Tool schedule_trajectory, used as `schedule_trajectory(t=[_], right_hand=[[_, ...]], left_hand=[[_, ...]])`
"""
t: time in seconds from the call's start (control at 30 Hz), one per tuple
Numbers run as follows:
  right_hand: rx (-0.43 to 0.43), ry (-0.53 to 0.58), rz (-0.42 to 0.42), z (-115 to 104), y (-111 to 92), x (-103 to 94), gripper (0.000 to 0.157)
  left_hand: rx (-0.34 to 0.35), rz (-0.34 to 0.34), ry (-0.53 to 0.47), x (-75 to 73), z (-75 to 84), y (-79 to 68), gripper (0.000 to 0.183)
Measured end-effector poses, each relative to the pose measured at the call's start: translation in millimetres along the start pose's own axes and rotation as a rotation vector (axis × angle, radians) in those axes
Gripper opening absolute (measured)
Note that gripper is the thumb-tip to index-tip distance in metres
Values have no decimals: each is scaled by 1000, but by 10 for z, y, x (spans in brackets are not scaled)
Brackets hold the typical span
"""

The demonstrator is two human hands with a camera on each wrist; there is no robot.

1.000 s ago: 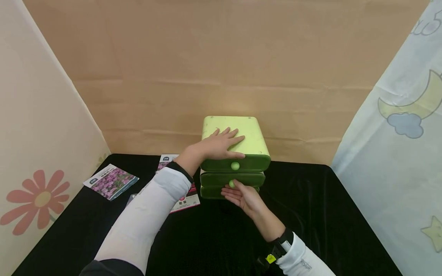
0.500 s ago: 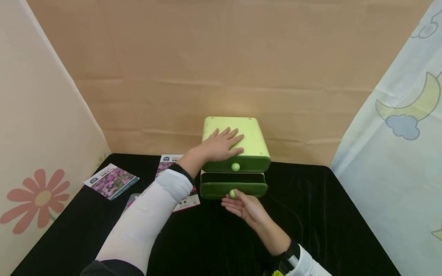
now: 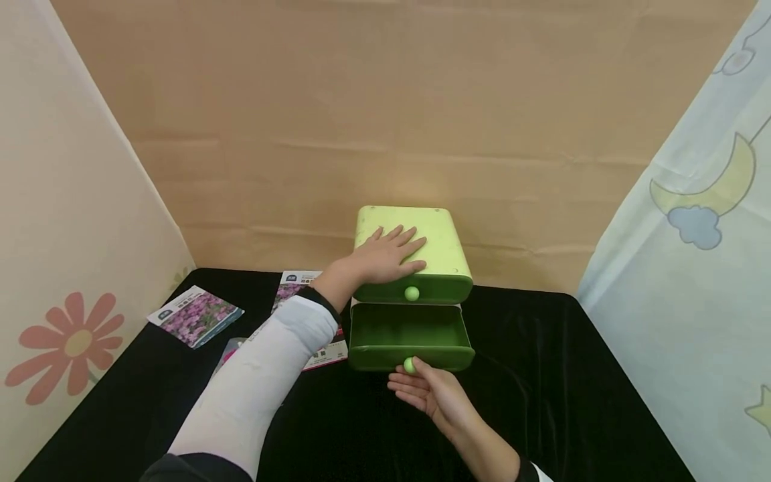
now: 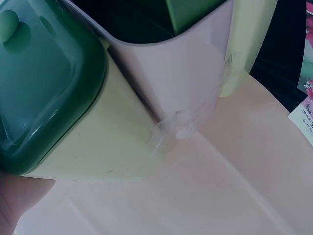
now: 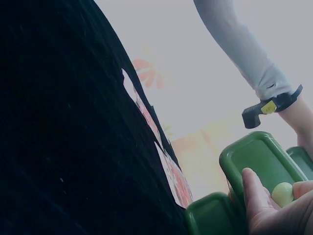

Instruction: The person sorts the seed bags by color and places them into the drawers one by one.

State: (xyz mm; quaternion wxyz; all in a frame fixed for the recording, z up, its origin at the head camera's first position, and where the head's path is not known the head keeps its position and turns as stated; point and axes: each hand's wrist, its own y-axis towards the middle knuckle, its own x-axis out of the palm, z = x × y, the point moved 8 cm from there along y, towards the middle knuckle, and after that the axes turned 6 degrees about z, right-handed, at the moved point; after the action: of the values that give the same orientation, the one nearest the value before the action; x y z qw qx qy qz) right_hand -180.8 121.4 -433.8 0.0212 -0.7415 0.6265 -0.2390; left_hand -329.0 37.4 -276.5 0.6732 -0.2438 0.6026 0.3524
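A small cabinet of drawers (image 3: 442, 241), pale yellow-green with dark green fronts, stands at the back of the table. My left hand (image 3: 388, 258) rests flat on its top, fingers spread. Below the top drawer (image 3: 379, 292), which is pushed in, the middle drawer (image 3: 373, 360) sticks out well toward me. Its inside shows bare green, and it hides the lowest drawer in the head view. Thumb and fingers of my right hand (image 3: 436, 395) pinch its round light-green knob (image 5: 282, 194). In the left wrist view, the top drawer's front (image 4: 44, 83) and the cabinet's side appear close up.
Flower-printed packets (image 3: 195, 318) lie at the left on the black tablecloth (image 3: 355, 428). More printed sheets (image 3: 328, 355) are partly hidden behind my left forearm. A brown paper backdrop (image 3: 385, 134) stands right behind the cabinet, with printed cloths on both sides.
The middle drawer has slid out toward me, opening up its inside. My right hand has moved back with the knob, while my left hand has stayed on the cabinet's top.
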Motion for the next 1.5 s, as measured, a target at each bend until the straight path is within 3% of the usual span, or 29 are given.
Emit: schedule_trajectory(t=[0.8,1.5], right_hand=[[53,-17,-16,211,-338,-8,59],[73,12,-77,381,-326,-22,56]], left_hand=[[3,-1,-12,-20,32,-23,64],[8,9,-20,10,31,1,64]])
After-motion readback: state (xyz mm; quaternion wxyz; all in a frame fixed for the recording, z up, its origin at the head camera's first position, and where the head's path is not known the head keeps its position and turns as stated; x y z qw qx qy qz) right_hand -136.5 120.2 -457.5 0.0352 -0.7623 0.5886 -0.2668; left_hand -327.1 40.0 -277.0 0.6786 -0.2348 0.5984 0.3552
